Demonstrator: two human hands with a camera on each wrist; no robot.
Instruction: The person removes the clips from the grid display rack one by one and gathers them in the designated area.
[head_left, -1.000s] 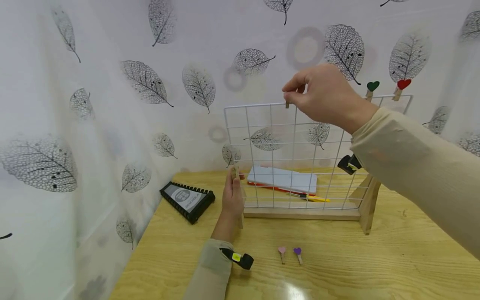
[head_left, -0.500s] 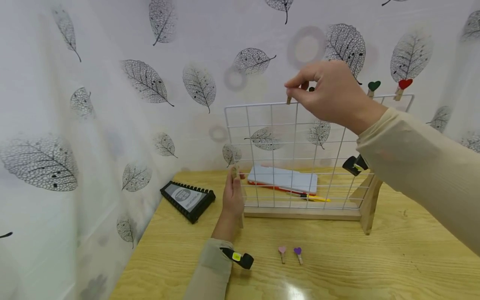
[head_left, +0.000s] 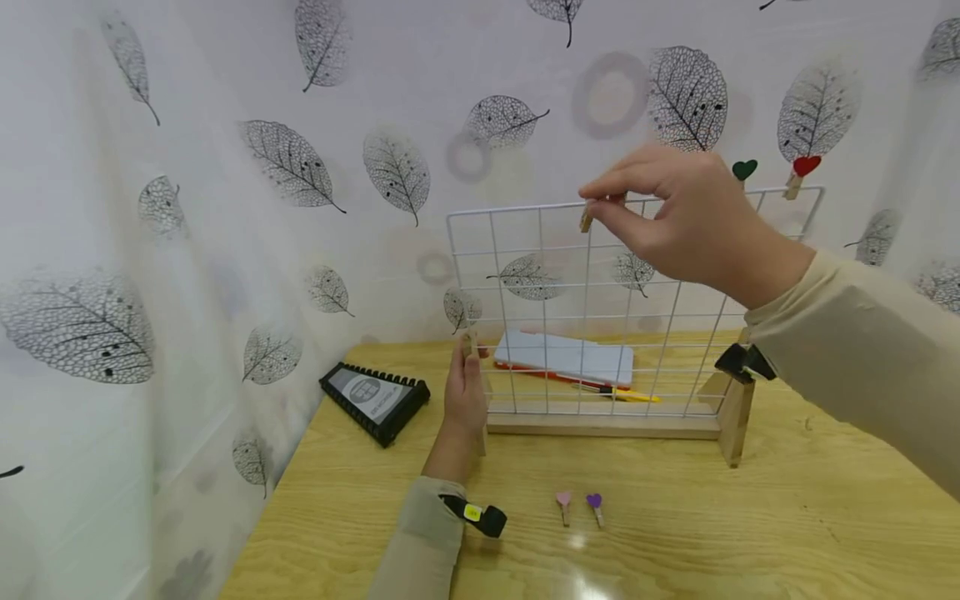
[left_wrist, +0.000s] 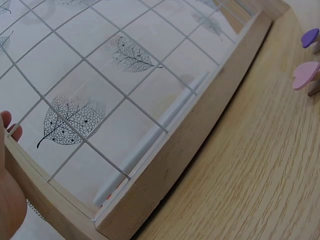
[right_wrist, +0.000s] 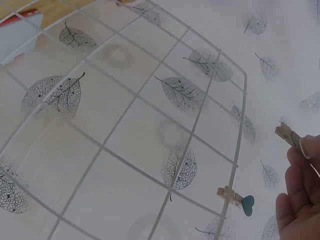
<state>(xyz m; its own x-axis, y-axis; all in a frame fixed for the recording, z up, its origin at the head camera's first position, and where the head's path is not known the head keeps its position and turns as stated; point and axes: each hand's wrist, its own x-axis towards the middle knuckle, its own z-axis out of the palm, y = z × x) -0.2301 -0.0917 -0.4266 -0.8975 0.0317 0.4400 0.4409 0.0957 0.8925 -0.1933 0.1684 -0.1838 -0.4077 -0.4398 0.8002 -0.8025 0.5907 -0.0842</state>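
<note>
A white wire grid rack with a wooden base point(head_left: 600, 425) stands on the table. My left hand point(head_left: 465, 396) grips its wooden left post, thumb in front and fingertips point(left_wrist: 16, 132) showing behind. In the head view my right hand point(head_left: 682, 212) pinches a small wooden clothespin point(head_left: 585, 220) that overlaps the top wire; the right wrist view shows this clothespin point(right_wrist: 288, 134) apart from the wire. A clothespin with a green heart point(head_left: 744, 170) and one with a red heart point(head_left: 806, 167) are clipped on the top wire at right.
Pink-heart point(head_left: 564, 500) and purple-heart point(head_left: 595, 502) clothespins lie on the table in front of the rack. Behind the grid are a pale flat case point(head_left: 570, 357) and a yellow-and-black pen-like tool point(head_left: 637, 397). A black slotted holder point(head_left: 375, 402) lies to the left, before a leaf-print curtain point(head_left: 397, 175).
My right hand lifts the clothespin slightly at the top wire, then shifts right and down with it. The left hand keeps its place on the post.
</note>
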